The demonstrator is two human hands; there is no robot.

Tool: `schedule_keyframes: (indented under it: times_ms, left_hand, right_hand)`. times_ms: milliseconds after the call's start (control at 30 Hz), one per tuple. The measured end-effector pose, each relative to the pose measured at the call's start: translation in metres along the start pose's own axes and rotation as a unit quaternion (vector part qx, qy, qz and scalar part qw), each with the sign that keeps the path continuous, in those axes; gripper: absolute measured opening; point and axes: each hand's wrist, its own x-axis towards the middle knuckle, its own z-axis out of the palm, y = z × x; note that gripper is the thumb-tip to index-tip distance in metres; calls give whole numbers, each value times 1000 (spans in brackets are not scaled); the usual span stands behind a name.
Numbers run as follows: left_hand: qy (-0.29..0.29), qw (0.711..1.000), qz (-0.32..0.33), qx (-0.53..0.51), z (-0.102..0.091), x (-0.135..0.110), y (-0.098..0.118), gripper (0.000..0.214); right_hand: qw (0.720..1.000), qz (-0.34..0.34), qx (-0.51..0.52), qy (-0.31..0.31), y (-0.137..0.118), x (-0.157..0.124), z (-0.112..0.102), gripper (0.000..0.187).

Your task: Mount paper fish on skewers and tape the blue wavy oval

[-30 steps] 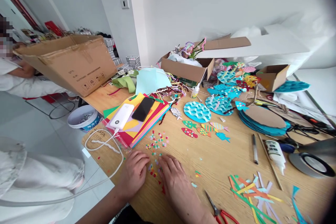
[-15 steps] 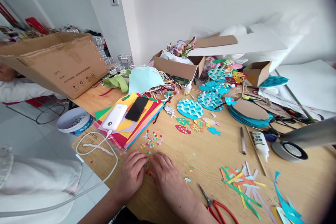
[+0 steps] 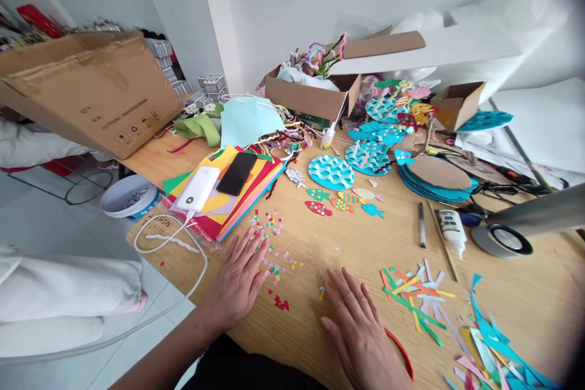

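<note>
Red, yellow, green and lilac paper scraps (image 3: 281,303), some round and others angular, lie loose on the wood between the two hands, with more small paper dots (image 3: 274,217) gathered just beyond. The left hand (image 3: 240,277) is palm down beside them, its fingers straight and slightly apart. The right hand (image 3: 359,323) is also palm down, flattened and with fingers extended; whether its palm presses on the wood I cannot tell. A curved red handle (image 3: 403,350) shows beside it, and narrow paper strips (image 3: 414,309) cross in a loose tangle farther right.

Patterned paper fish (image 3: 319,208), spotted and striped, lie flat near a blue oval (image 3: 331,172) layered with wavy paler bands. To the right, a pile of more ovals (image 3: 434,177) has bare brown cardboard on top. Smooth coloured sheets (image 3: 260,164) form a fanned stack under a glossy black phone (image 3: 236,174) and a white power bank (image 3: 198,189), whose cable (image 3: 201,274) loops over the edge. A slim pen (image 3: 421,225), a thin wooden stick (image 3: 443,244) and a white glue bottle (image 3: 452,231) lie near one another.

Pale, finely grained wood tops the table (image 3: 315,250). Behind stands a plain white wall (image 3: 292,6); at left, a big cardboard box (image 3: 91,97) tilts above a bucket (image 3: 141,206) on grey floor tiles (image 3: 167,292), near a person's white trousers (image 3: 68,298).
</note>
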Motion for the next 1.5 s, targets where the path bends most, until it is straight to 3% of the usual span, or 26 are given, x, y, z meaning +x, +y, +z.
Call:
schedule_keyframes:
  times_ms: [67,167,267,367,567,833,1100,1300,1500]
  left_hand:
    - [-22,1000,20,9,-2,0,4,57]
    - [-57,993,108,3,-3,0,15,60]
    - [-98,972,210,-23,0,1,28,64]
    - [-130,957,254,-49,4,4,34,65]
    - [-154,956,244,-59,6,7,32,70]
    - [-89,983,163,5,9,18,25,69]
    - [-74,980,184,25,17,22,23,73]
    - [-11,985,153,83,17,11,8,65]
    - [38,972,201,117,15,10,11,62]
  right_hand:
    - [1000,-17,-7,7,-6,-1,1,48]
    - [999,8,14,33,-6,2,-2,45]
    - [997,34,45,56,-4,6,-6,40]
    - [995,40,56,67,-4,8,-6,38]
    - [995,32,46,78,-7,12,6,37]
    - [993,37,57,93,-12,20,13,33]
    - [991,28,76,104,-3,13,20,31]
    - [989,26,58,137,4,8,23,29]
    - [983,-8,20,182,2,14,25,29]
